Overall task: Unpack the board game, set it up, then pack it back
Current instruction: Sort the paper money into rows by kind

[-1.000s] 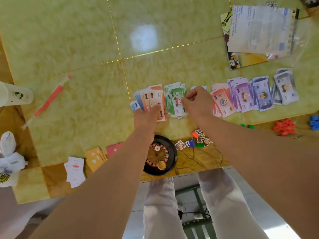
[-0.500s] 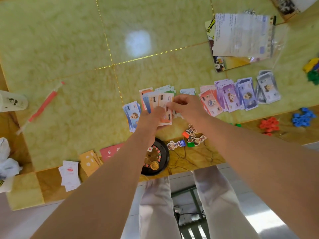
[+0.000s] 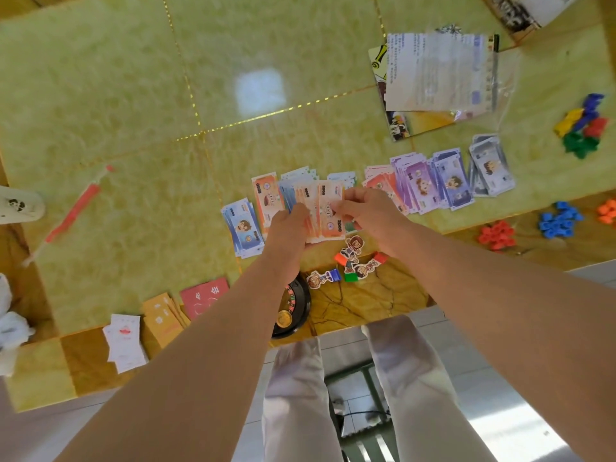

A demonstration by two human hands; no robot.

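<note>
A white cup (image 3: 16, 206) sits at the left edge of the bench (image 3: 133, 95), with a red straw (image 3: 75, 208) lying near it. White cards (image 3: 125, 341), orange cards (image 3: 163, 315) and red cards (image 3: 205, 296) lie along the near edge. A stack of blue banknotes (image 3: 243, 228) lies just left of the left hand (image 3: 288, 228), whose fingers are curled round a fan of orange banknotes (image 3: 328, 211) held just above the bench. The right hand (image 3: 370, 213) pinches the fan's right edge. A roulette wheel (image 3: 293, 311) lies under the left forearm, with character standees (image 3: 353, 258) beside it. Further right lie purple banknotes (image 3: 416, 181), grey banknotes (image 3: 491, 171), a rule sheet (image 3: 436, 71), red pieces (image 3: 496, 235) and blue pieces (image 3: 558, 223).
</note>
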